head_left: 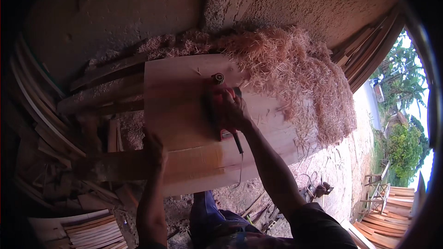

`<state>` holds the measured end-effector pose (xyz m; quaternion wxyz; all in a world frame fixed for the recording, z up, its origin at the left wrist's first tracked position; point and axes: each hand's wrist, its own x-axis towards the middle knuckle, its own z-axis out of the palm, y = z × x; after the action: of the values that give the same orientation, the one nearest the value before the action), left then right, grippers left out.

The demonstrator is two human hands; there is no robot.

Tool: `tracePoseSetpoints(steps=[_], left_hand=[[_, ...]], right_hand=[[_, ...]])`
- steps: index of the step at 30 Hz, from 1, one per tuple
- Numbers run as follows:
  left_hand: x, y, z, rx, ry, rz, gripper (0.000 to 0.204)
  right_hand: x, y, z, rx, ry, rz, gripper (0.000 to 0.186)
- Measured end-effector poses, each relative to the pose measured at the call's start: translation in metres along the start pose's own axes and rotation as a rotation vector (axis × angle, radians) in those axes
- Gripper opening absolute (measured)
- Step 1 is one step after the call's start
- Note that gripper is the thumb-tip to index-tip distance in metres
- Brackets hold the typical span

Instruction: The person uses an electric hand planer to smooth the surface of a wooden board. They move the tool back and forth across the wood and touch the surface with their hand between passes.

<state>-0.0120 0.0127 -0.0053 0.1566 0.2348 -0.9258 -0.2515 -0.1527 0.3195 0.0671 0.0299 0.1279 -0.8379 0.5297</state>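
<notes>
A wide, pale wooden board lies in front of me, with a yellowish band along its near part. My right hand is closed around the handle of a red and black electric planer. The planer rests on the middle of the board, its round knob at the far end. A black cord leaves its near end and hangs toward the board's near edge. At the board's left edge is my left hand, in deep shadow. It touches the edge, but its fingers are too dark to make out.
A large heap of curly wood shavings covers the board's far right and spills beyond it. Rough beams lie at the left. A rough wall rises behind. Stacked planks and greenery lie outside at the right.
</notes>
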Motion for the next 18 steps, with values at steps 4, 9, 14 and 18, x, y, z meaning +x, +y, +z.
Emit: tracePoseSetpoints(steps=[4, 9, 14, 18], left_hand=[[0.002, -0.031, -0.004, -0.069, -0.065, -0.046, 0.056], [0.004, -0.046, 0.000, 0.003, 0.220, 0.144, 0.058], [0.000, -0.021, 0.003, 0.078, 0.058, 0.000, 0.058], [-0.001, -0.019, -0.016, 0.081, 0.011, -0.052, 0.056]], right_hand=[[-0.009, -0.028, 0.017, 0.010, -0.028, 0.078, 0.045], [-0.182, -0.101, -0.005, 0.057, -0.212, 0.435, 0.053], [-0.310, -0.146, -0.020, 0.105, -0.199, 0.683, 0.055], [-0.223, -0.123, 0.006, 0.001, -0.240, 0.561, 0.049]])
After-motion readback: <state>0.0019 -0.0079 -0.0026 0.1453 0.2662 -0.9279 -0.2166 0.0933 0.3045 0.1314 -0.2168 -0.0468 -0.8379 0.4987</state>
